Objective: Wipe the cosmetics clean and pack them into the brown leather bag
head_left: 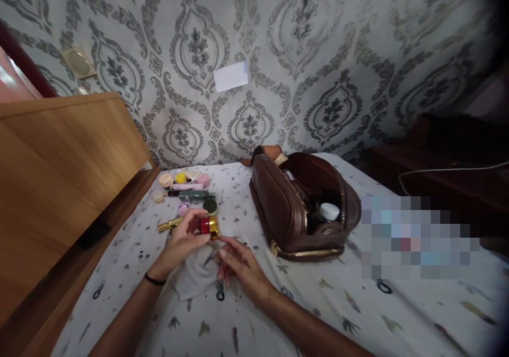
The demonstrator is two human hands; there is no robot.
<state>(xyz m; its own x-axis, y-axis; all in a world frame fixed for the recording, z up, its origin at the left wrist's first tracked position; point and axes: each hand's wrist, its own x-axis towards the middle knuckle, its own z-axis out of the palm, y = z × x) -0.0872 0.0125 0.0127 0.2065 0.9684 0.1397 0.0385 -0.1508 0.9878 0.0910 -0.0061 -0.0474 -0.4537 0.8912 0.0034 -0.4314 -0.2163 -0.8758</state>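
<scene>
My left hand (pixel 180 246) is closed around a small red jar with a gold lid (pixel 209 226), tipped on its side. My right hand (pixel 243 268) is beside it, its fingertips close to the lid and curled at the edge of a grey cloth (pixel 193 273). The cloth hangs below both hands, over the bed sheet. Just beyond the left hand are a gold tube (pixel 167 224), a dark green-lidded jar (pixel 210 206) and a small purple item (pixel 183 208).
An unzipped brown leather toiletry bag (pixel 274 208) stands to the right, a white-capped container (pixel 330 211) inside. Farther back lie a green tube (pixel 193 195), a pink-lidded jar (pixel 203 180) and other cosmetics. A wooden cabinet (pixel 71 187) borders the left; a patterned wall (pixel 274 113) rises behind.
</scene>
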